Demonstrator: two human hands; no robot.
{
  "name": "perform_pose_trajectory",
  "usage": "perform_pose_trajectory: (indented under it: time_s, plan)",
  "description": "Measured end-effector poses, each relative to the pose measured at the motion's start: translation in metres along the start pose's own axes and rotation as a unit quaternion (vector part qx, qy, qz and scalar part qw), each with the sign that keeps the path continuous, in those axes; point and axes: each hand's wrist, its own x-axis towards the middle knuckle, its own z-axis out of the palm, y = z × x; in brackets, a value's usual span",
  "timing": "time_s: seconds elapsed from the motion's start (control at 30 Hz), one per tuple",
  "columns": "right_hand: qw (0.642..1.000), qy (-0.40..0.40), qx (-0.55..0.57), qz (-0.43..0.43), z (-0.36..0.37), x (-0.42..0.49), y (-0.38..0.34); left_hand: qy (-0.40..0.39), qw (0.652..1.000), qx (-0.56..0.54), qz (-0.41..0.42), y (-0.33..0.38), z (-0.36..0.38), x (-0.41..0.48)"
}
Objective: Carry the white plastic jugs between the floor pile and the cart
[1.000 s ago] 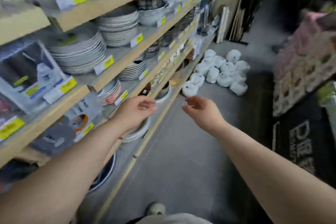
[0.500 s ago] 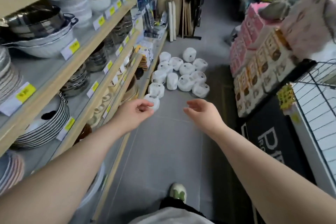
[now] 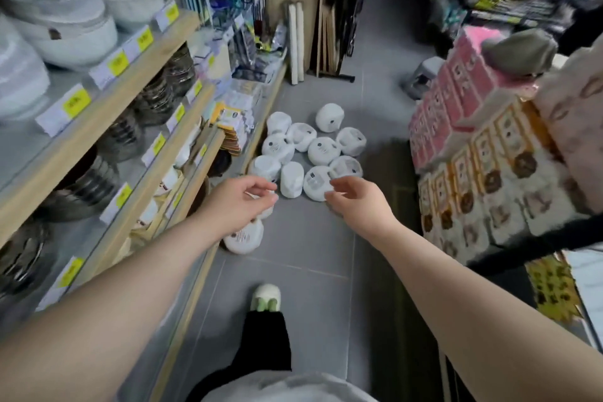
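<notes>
White wrapped bundles (image 3: 313,153): about twelve, clustered on the grey floor (image 3: 303,271) beside the shelf base.
Left hand (image 3: 238,204): outstretched above them, fingers loosely curled, empty.
Right hand (image 3: 359,199): likewise, empty.

Hands close in on the white bundles

The white wrapped bundles (image 3: 313,153), well ahead of both hands a second ago, now lie just beyond the fingertips, one showing under the left hand (image 3: 236,204). The plate stacks beside the left hand are gone from there; white bowls (image 3: 65,26) now sit up to its left. The right hand (image 3: 357,201) now hangs near the pink boxes (image 3: 456,91).
</notes>
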Motion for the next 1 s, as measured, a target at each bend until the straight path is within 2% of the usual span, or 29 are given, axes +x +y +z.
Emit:
perform_pose_trajectory:
  time_s: [0.2, 0.43, 0.77, 1.0]
  plan:
    - [0.999, 0.009, 0.021, 0.026, -0.007, 0.139, -0.033, -0.035, 0.999, 0.023, 0.017, 0.02, -0.024, 0.147]
    - [0.999, -0.015, 0.01, 0.05, -0.026, 0.267, -0.036, -0.029, 0.999, 0.031, -0.025, 0.036, -0.027, 0.271]
    - [0.984, -0.166, -0.055, 0.034, -0.024, 0.495, 0.025, 0.092, 0.984, -0.03, -0.149, -0.001, 0.036, 0.419]
    - [0.973, -0.21, -0.086, 0.037, 0.035, 0.596, 0.102, 0.131, 0.963, -0.06, -0.229, -0.088, 0.092, 0.485]
